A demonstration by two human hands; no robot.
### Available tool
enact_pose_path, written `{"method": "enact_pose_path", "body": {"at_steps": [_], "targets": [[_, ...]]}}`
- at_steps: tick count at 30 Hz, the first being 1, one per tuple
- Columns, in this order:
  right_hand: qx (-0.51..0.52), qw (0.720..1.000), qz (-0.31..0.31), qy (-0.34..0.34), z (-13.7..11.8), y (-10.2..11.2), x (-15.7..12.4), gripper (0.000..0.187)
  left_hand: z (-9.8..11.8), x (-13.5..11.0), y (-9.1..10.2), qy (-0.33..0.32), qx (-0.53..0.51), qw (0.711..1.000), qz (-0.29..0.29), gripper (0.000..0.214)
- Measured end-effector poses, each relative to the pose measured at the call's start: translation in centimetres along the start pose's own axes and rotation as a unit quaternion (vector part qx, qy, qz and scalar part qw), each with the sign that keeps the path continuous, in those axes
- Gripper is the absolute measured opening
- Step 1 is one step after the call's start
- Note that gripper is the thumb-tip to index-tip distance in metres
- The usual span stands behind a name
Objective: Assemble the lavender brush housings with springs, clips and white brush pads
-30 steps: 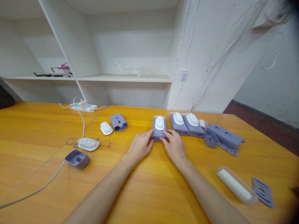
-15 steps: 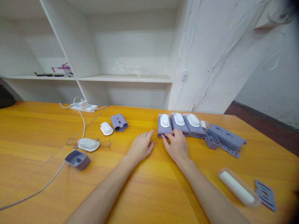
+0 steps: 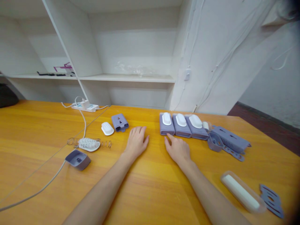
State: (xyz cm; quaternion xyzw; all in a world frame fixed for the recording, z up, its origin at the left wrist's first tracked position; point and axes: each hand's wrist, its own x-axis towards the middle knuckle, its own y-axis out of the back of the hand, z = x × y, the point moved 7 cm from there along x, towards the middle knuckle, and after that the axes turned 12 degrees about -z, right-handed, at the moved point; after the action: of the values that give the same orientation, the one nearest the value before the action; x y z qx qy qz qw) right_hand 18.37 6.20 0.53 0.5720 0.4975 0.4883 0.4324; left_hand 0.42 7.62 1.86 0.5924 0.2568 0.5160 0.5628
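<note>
My left hand (image 3: 136,142) lies palm down on the wooden table, empty, its fingers loosely stretched and the thumb apart. Just in front of the purple boxes is my right hand (image 3: 178,148), empty, with one fingertip at the lower front edge of the left box (image 3: 167,128); whether it touches is unclear. Beside that one stand a middle box (image 3: 182,130) and a right box (image 3: 198,132), all three in a row with white oval pieces (image 3: 181,120) on top. Left of my left hand are another purple box (image 3: 120,122) and a white ridged oval piece (image 3: 107,128).
At left lie a white bumpy oval piece (image 3: 89,144) with wire coils, a purple cup (image 3: 78,160) and a cable near a power strip (image 3: 85,107). At right are another cup (image 3: 215,142), a long purple rack (image 3: 232,139), a clear case (image 3: 243,192) and a flat purple plate (image 3: 272,200).
My left hand has moved left, away from the boxes. My right hand has drawn back slightly from the left and middle boxes. The view has shifted a little.
</note>
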Motion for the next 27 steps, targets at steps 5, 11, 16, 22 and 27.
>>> {"method": "enact_pose_path", "body": {"at_steps": [5,11,16,22,27], "targets": [[0.013,1.000,-0.006,0.012,-0.1,0.2,-0.1,0.035,-3.5,-0.4,1.6,0.158,0.074,0.978,0.110,0.053],[0.029,0.999,-0.007,0.021,-0.3,0.3,-0.2,0.033,-4.8,-0.6,0.5,0.208,0.104,0.970,0.076,0.051],[0.028,0.999,-0.004,0.021,-0.2,0.2,-0.2,0.031,-3.5,-0.7,1.1,0.183,0.119,0.974,0.058,0.042],[0.013,1.000,0.001,0.028,-0.3,0.1,-0.2,0.032,0.4,-0.7,0.9,0.082,0.073,0.993,0.032,0.036],[0.016,0.999,0.003,0.029,-0.4,0.3,-0.3,0.031,3.1,-0.6,-0.1,-0.073,-0.007,0.997,-0.027,0.041]]}}
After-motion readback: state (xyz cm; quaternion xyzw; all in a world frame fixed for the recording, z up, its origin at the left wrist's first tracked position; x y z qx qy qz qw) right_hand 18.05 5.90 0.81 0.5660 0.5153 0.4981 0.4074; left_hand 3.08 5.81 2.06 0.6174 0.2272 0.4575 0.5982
